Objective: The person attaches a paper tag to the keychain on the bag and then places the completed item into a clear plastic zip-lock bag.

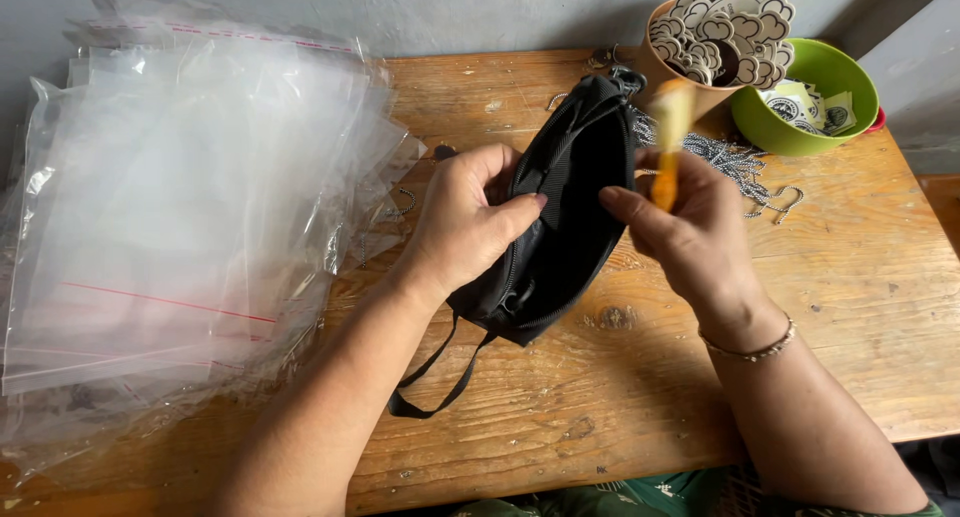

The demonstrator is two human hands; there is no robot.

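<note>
Pouch (575, 212): black fabric, zippered, held above the middle of the table (870, 307); long axis running from lower left, near the body, to upper right, toward the far edge; far end pointing at the brown cup, near end at the strap.
Strap (430, 382): thin black loop hanging off the pouch's near end, lying on the wood, trailing down and left.
Left hand (465, 217): closed on the pouch's left side, thumb across the front, fingers curled over the top edge; firm hold.
Right hand (690, 227): at the pouch's right edge, thumb tip touching or just beside the fabric, fingers pinched on an orange tool.
Tool (670, 142): orange and yellowish, blurred, standing roughly upright out of the right fingers; kind not clear.
Bracelet (750, 349): thin, beaded, on the right wrist.
Bags (180, 207): big loose stack of clear plastic bags with red strips, covering the table's left part, well apart from the pouch.
Cup (700, 92): brown, at the far edge, full of cloud-shaped card tags.
Bowl (805, 127): green, just right of the cup, with small printed cards inside.
Chains (735, 162): metal ball chains and hooks heaped on the wood in front of cup and bowl, behind the right hand.
</note>
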